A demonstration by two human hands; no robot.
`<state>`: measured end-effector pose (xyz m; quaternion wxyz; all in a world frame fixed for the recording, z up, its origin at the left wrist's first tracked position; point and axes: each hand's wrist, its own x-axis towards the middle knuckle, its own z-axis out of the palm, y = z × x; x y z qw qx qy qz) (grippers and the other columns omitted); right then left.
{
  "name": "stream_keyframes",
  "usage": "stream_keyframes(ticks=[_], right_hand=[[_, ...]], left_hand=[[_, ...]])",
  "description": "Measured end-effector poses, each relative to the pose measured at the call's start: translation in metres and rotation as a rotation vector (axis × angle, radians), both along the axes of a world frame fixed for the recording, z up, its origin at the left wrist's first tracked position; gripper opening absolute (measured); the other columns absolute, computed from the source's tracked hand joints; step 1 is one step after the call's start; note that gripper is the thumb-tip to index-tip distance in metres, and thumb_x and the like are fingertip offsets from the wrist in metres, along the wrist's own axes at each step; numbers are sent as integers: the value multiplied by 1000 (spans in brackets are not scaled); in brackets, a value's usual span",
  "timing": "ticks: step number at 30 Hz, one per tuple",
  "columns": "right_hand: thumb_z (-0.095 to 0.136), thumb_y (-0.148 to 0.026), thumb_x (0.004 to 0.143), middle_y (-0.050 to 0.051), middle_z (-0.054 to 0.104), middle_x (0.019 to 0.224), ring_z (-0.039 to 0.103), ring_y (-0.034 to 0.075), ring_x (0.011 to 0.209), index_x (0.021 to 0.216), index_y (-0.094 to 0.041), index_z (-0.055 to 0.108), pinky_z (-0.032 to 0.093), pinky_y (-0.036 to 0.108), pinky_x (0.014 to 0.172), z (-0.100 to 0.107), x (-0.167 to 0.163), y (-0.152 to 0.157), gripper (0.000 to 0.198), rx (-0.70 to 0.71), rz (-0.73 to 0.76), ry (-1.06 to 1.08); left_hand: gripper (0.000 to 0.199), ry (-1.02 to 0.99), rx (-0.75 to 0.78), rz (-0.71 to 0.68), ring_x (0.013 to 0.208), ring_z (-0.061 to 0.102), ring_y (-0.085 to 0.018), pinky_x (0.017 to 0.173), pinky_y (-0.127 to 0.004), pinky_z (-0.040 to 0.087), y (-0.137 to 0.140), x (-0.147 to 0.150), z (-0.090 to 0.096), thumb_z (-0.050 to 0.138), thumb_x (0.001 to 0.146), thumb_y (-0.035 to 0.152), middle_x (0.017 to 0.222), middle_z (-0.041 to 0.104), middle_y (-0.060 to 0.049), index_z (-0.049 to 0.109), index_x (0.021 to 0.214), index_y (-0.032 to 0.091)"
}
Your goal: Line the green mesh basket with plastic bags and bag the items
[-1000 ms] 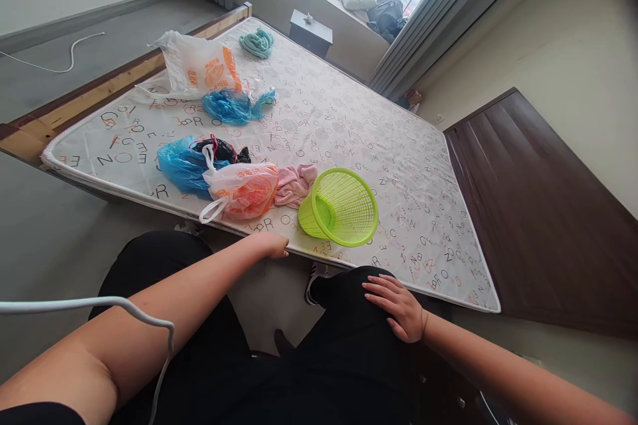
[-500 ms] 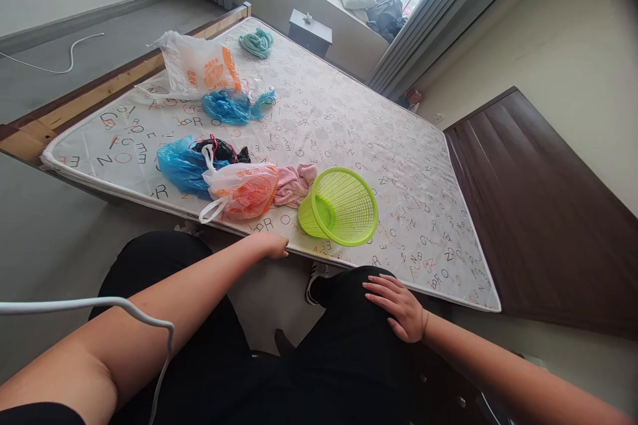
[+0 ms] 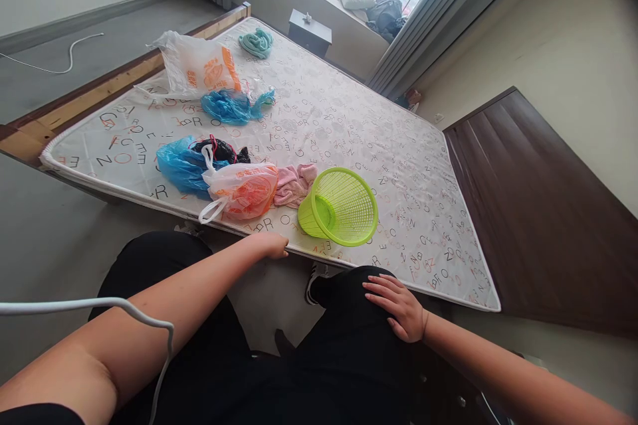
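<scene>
My left hand (image 3: 273,246) rests at the near edge of the mattress (image 3: 339,139), just below the white carrier bag with orange print (image 3: 244,191). Its fingers bend down out of sight, so their grip is hidden. Spread flat on my right knee, my right hand (image 3: 401,305) is open and holds nothing. A lime-green plastic basket (image 3: 349,206) stands tilted to the eye near the mattress edge, between my hands. Beside it lies a crumpled pink cloth (image 3: 294,186). A blue plastic bag (image 3: 182,166) and a black bag (image 3: 226,150) with a red tie lie behind the white one.
Farther back are a clear bag with orange print (image 3: 199,66), another blue bag (image 3: 234,106) and a teal cloth (image 3: 256,44). A dark headboard (image 3: 543,219) stands at the right. A white cable (image 3: 100,303) hangs across my left arm. A small nightstand (image 3: 310,32) stands beyond the mattress.
</scene>
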<state>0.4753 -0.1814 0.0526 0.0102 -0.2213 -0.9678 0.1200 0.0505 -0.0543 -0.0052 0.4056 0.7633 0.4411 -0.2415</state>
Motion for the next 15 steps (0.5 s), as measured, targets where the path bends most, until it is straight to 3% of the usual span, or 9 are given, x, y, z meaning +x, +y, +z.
stream_keyframes(ticks=[10, 15], right_hand=[[44, -37, 91, 14, 55, 154, 42, 32, 150, 149, -15, 53, 37, 53, 119, -1, -1, 1, 63, 8, 2, 13], [43, -38, 92, 14, 55, 153, 43, 32, 150, 148, -15, 54, 39, 53, 119, 1, -2, 1, 62, 5, -3, 23]], left_hand=[[54, -5, 3, -30, 132, 61, -40, 107, -48, 49, 0, 1, 1, 57, 99, 41, 142, 63, -24, 59, 145, 14], [52, 17, 5, -33, 131, 62, -36, 106, -44, 49, 0, 1, 3, 57, 98, 42, 144, 64, -19, 60, 144, 18]])
